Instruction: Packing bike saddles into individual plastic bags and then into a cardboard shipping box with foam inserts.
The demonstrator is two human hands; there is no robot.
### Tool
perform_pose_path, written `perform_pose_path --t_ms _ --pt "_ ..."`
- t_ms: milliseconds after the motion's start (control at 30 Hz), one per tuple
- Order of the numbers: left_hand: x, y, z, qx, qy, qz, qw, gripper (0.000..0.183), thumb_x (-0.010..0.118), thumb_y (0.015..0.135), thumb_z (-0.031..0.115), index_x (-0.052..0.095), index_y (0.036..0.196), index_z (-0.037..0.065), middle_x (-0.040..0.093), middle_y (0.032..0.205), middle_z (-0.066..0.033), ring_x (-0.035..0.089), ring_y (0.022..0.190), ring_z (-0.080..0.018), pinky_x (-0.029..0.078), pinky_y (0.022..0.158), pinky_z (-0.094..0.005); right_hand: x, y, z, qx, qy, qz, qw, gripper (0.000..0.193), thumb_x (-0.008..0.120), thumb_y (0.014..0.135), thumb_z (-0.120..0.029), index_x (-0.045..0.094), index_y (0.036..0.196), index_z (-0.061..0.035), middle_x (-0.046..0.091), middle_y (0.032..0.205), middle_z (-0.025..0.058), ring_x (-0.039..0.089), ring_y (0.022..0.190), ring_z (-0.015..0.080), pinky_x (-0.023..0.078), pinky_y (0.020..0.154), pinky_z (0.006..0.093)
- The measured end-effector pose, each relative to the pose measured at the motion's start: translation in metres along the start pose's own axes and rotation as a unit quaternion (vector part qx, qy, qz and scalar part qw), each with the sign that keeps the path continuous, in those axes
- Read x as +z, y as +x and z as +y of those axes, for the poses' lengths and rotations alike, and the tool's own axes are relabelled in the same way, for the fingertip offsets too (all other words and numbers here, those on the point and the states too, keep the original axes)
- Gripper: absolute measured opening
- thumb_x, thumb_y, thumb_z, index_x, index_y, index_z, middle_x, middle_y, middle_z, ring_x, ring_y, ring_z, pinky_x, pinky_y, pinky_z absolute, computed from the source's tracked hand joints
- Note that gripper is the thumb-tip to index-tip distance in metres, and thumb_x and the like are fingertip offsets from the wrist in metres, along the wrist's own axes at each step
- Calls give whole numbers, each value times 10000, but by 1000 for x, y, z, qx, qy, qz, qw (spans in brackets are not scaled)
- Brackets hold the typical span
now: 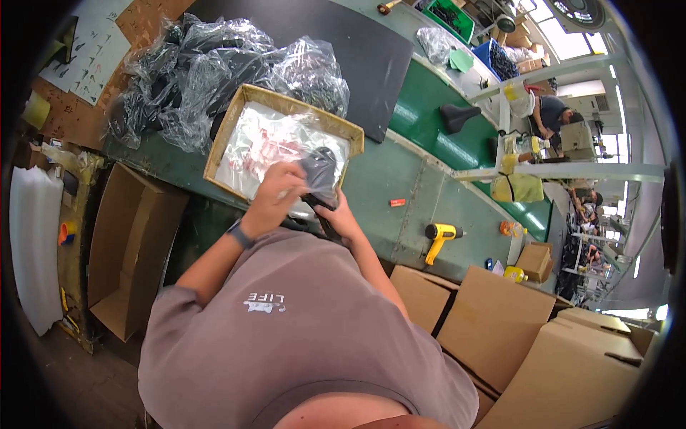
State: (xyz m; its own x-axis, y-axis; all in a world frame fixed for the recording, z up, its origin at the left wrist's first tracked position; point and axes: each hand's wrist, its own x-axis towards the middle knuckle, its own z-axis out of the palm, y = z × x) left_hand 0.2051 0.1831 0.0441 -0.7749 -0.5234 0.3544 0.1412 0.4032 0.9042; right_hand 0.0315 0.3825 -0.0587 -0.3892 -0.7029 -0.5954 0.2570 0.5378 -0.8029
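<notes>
A long bench with a worn green top [371, 223] stretches beside a white tubular metal frame [572, 171], with bright rectangular windows [563, 37] and slim white strip lights [620, 107] at right, and dull brown flooring [93, 382] at lower left.

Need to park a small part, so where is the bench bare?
Green bench is bare between the tan tray and red item; the black mat is bare right of the clear plastic bags. Bags and tray crowd the bench's left.

Head-worn fisheye, looking down — close, wide-angle
</notes>
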Motion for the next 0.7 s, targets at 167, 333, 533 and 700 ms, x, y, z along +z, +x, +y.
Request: perform_pose_path --t_ms 167,333,533,700 --pt "-33 -15 -8 -326 -459 -71 824 314 595 1163 327 661 1250 32 656 1209 -82 609 1240 -241 483 1061 -390 -38 -22 -70 57 438 -91 893 401 678 1096 -173 494 1447 -112 707 1040 186 721 751 228 580 532 364" --pt "48 102 3 -326 -297 -15 897 714 853 998 398 575 1498 -30 726 1306 -141 678 1175 -197 560 973 -359 -34 9 -105 -264 3 153 952 655 659 1116 -233 392 1690 -63 698 1384 204 729 1093 258 579 951 386" --pt "-12 262 -124 -280 254 -46 925 703 888 873 447 698 1347 -36 814 1147 -222 788 1034 -380 606 935 -442 -122 37 -149 -253 -72 76 962 481 651 1118 -207 592 1570 -52 804 1189 132 766 1052 208 576 998 366" --pt "-30 280 -224 -227 582 -3 781 597 839 937 353 657 1441 89 619 1503 -213 636 1340 -419 543 1069 -545 -281 150 -39 -86 -145 256 952 660 827 971 -286 593 1539 -43 794 1242 194 792 1097 320 617 956 425"
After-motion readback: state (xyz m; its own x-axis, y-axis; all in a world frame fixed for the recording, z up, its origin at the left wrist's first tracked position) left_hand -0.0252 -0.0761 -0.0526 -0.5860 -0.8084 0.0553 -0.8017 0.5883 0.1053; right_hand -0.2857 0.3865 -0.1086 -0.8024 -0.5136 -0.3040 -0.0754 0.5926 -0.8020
